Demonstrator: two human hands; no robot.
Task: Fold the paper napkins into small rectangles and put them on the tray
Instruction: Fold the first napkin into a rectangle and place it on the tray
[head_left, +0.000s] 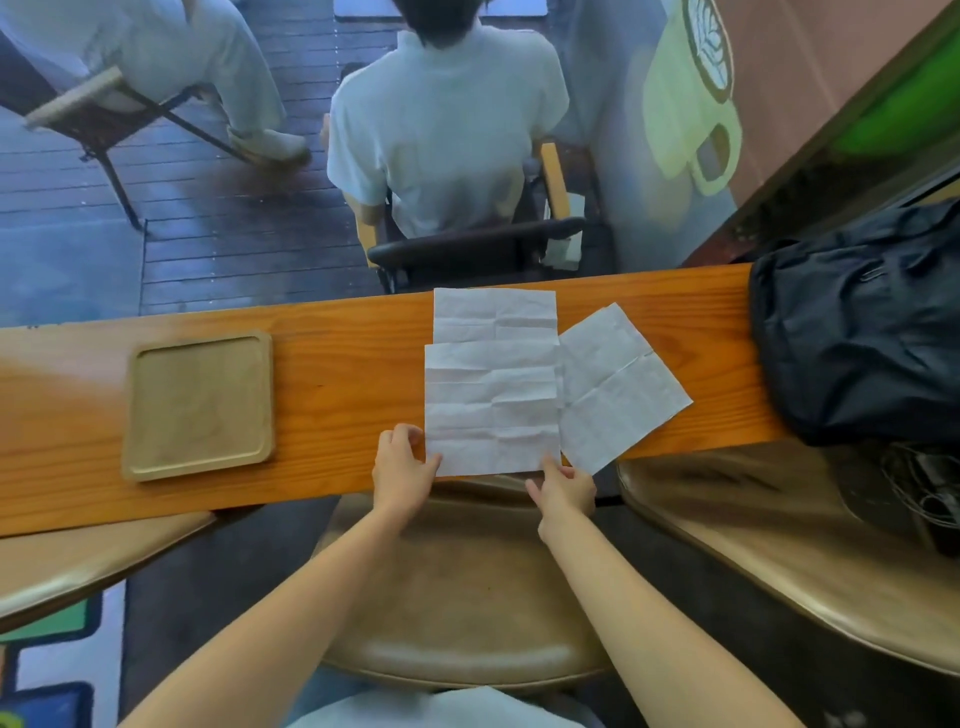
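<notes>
Three unfolded white paper napkins lie on the wooden counter. The nearest napkin is flat in the middle. It partly covers a second napkin behind it. A third napkin lies tilted to the right. My left hand pinches the near left corner of the nearest napkin. My right hand pinches its near right corner. A square wooden tray sits to the left with nothing on it.
A black bag rests on the counter's right end. Brown stools stand under the near edge. Beyond the counter a person in a white shirt sits with their back to me.
</notes>
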